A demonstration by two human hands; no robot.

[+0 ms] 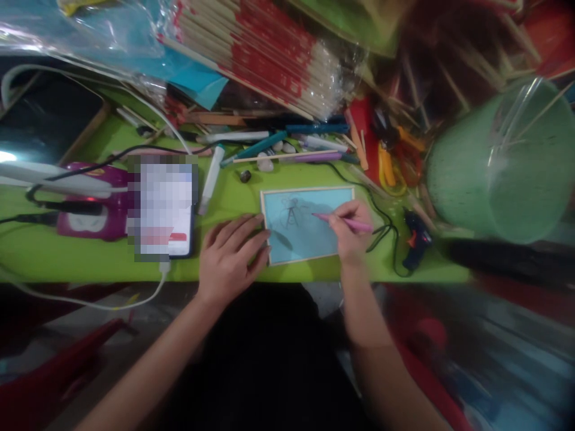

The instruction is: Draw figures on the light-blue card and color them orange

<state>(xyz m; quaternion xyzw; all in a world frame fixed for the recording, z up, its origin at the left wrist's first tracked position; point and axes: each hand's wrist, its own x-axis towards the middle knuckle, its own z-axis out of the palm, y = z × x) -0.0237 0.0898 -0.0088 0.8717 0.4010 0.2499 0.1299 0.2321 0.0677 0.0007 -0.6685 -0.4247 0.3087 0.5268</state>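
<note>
A light blue card with a pale wooden border (309, 239) lies on the green table (67, 257) near its front edge. A small dark drawing (291, 213) shows on the card's upper left. My right hand (351, 230) is closed around a pink pen (345, 222), whose tip rests on the card just right of the drawing. My left hand (231, 254) lies flat with fingers stretched out, pressing on the card's left edge.
A phone (164, 206) on a white cable lies left of my left hand, beside a purple device (90, 203). Markers and pens (278, 146) crowd the back, with bundled red-and-tan sticks (265, 54) above. A glue gun (415, 239) and a green bucket (498, 167) stand at right.
</note>
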